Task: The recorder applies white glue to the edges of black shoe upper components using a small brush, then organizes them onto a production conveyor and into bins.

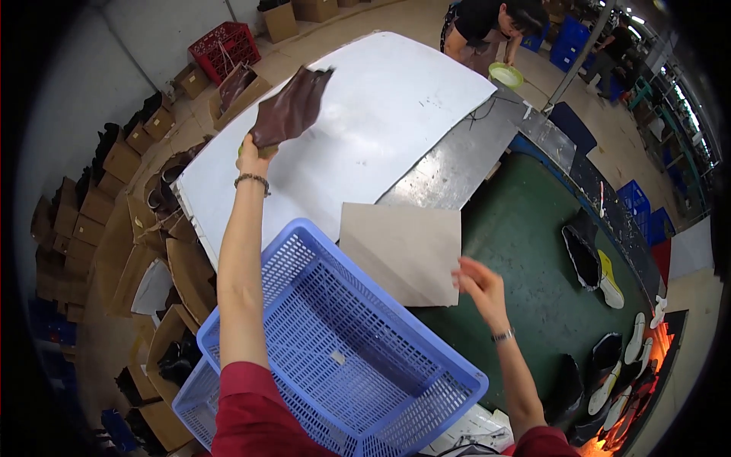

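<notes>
My left hand (257,156) reaches out over the white tabletop (381,114), its fingers closed around the lower end of a floppy dark brown leather boot upper (293,110). The upper is raised, its ragged edge pointing away to the right. My right hand (480,286) has its fingers partly stretched and holds nothing visible. It hovers at the right edge of a grey-brown cardboard sheet (403,251); whether it touches the sheet I cannot tell. Below my arms stands a blue plastic basket (365,293) with a small pale scrap (337,356) inside.
A green conveyor belt (518,244) runs along the right, carrying black boots (582,251) and soles (609,278) near a glowing orange heater (659,350). Cardboard boxes (122,164) crowd the left. Across the table a person (480,27) bends near a pale green bowl (505,75).
</notes>
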Motion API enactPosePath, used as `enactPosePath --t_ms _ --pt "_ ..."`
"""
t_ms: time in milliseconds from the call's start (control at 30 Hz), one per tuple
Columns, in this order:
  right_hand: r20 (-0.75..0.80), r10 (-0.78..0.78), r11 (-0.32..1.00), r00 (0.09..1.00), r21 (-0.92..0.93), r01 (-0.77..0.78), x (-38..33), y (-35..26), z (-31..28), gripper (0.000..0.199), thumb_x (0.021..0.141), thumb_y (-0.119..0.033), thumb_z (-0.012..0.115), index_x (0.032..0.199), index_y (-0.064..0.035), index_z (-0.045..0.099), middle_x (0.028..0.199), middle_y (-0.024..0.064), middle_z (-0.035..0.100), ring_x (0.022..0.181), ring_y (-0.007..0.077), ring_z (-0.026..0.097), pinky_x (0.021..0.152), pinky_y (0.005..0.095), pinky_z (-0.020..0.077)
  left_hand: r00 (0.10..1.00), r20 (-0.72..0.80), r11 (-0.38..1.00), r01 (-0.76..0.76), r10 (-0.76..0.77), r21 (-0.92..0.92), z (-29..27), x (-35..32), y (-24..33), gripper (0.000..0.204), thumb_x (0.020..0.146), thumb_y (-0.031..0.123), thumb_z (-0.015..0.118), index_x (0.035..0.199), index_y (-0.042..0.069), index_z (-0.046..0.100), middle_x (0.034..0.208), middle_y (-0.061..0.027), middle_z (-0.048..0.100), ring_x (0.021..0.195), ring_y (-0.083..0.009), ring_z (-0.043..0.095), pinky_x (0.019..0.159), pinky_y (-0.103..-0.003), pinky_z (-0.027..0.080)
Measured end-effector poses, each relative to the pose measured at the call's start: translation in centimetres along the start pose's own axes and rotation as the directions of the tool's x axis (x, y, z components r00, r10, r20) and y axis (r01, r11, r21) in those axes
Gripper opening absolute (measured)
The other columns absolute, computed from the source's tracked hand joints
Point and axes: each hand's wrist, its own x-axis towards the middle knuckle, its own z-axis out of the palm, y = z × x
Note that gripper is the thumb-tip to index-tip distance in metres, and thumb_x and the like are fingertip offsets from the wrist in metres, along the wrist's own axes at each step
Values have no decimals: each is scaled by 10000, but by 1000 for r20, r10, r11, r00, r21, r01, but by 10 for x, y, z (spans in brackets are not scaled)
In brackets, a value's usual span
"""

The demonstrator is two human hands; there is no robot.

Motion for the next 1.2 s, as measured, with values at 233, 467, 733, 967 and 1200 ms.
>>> enactPosePath --t_ms 233,467,733,967,1200 --pt "-164 125 992 978 36 -121 -91 24 -25 317 972 -115 660 1254 30 655 977 103 745 791 126 677 717 253 548 997 -72 983 6 7 184 -68 49 -23 495 994 316 509 1362 -16 513 1408 -246 503 1249 -439 534 943 -596 541" --pt "-299 215 968 930 189 -163 -170 19 -26 255 976 -109 656 1198 13 688 934 85 743 790 116 683 711 258 560 844 11 135 -99 536 986 -34 -7 -10 698 930 390 575 1542 166 325 1451 -345 389 1341 -533 383 1062 -629 373" --pt "-376 165 980 912 168 -108 -263 -8 -31 213 996 -100 627 1173 0 694 926 69 740 796 99 682 708 232 561 827 346 710 -560 444 427 2 -168 25 463 920 161 654 1360 47 566 1139 -67 644 911 -132 618 765 -300 510" --pt "-343 -91 980 935 138 146 -288 -57 -32 178 994 -120 626 1107 -8 708 864 38 725 705 64 629 660 215 518 459 886 759 -601 71 251 -75 -593 9 233 977 71 617 1193 13 685 1116 -91 704 997 -160 672 814 -300 561" --pt "-237 -107 982 966 129 141 -332 -53 3 187 992 -107 636 1121 10 702 877 52 718 701 75 610 650 226 509 250 786 676 -406 -565 615 -200 -728 -14 326 963 58 594 1285 48 645 1211 -76 698 1060 -167 682 825 -301 571"
